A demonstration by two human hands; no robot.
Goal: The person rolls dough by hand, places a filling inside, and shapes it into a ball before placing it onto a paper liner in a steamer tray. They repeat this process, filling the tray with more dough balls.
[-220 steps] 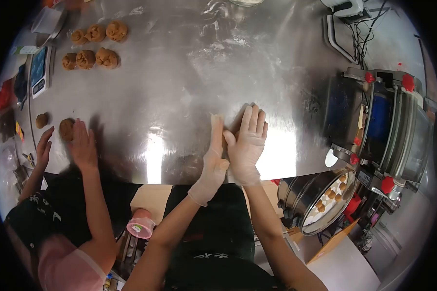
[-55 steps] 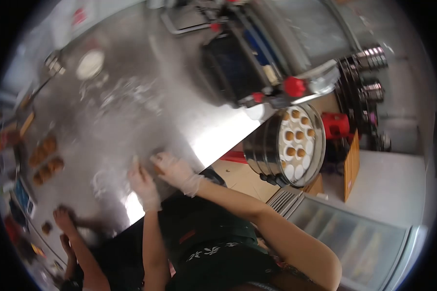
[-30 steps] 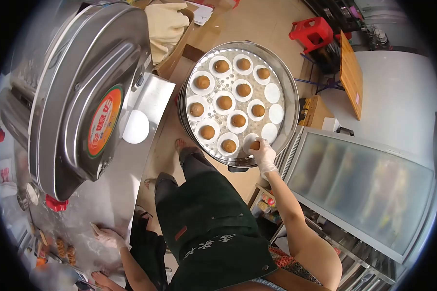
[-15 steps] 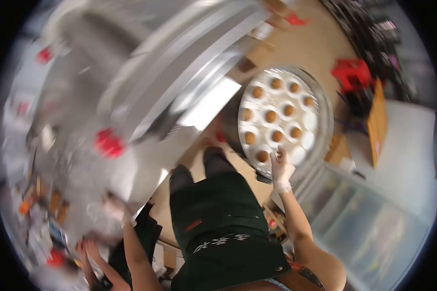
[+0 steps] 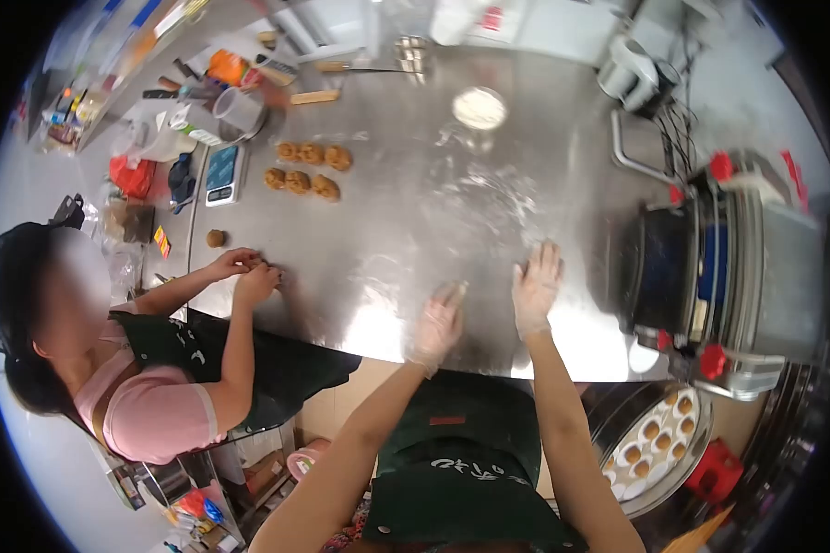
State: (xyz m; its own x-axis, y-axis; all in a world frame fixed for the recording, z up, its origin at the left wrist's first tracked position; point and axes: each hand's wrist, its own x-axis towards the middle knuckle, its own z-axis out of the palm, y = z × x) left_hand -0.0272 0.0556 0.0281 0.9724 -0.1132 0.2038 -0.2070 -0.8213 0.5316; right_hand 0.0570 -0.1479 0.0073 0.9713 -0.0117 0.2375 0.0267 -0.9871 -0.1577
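Note:
My left hand (image 5: 436,323), in a clear plastic glove, is over the steel table (image 5: 378,221) near its front edge. Its fingers are partly curled, with a small pale bit at their tips that I cannot make out. To its right, my right hand (image 5: 538,286), also gloved, lies palm down with fingers stretched out and nothing in it. White flour smears (image 5: 493,194) mark the steel beyond both hands. Farther back stands a bowl of white powder (image 5: 480,109).
At left, a co-worker's hands (image 5: 254,269) work near a brown ball (image 5: 216,238). Several brown dough pieces (image 5: 297,182) sit by a scale (image 5: 223,175). A roller machine (image 5: 701,267) stands right. Below it is a round tray (image 5: 707,433) of balls on white papers.
The view has swung from the round tray to the table. My right hand has left the tray and is now on the tabletop, its fingers spread from a pinch. Both hands are side by side.

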